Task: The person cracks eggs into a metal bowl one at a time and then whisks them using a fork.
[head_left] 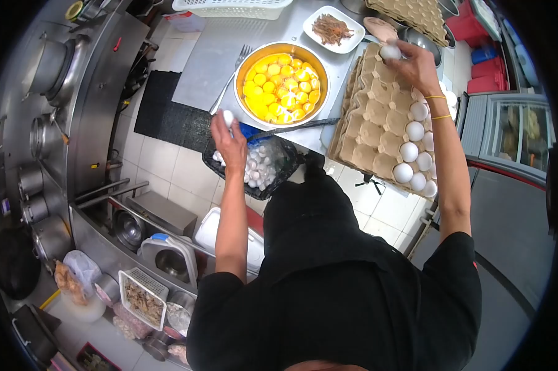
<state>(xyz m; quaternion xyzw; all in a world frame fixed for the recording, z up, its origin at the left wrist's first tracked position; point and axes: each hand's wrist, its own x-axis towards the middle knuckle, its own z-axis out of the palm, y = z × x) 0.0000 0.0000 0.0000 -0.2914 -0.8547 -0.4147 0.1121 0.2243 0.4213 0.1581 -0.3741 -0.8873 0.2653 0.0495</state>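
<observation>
My left hand (pixel 231 147) is closed around a white eggshell (pixel 228 118), just left of the metal bowl and above a black-lined bin (pixel 285 162). Many cracked eggshells (pixel 260 168) fill that bin. In my right hand (pixel 417 67) is a whole white egg (pixel 390 52), held over the far end of a cardboard egg tray (pixel 373 117). Several white eggs (pixel 409 152) still sit along the tray's right side, while its left cups are bare. Many raw yolks lie in the round metal bowl (pixel 240 99) on the steel table.
A fork (pixel 226 83) lies against the bowl's left side on the steel table (pixel 198 77). Behind the bowl stands a white dish (pixel 308 25) of shredded brown food. More egg trays (pixel 409 15) are at the back right. Pots and a stove counter (pixel 93 93) line the left.
</observation>
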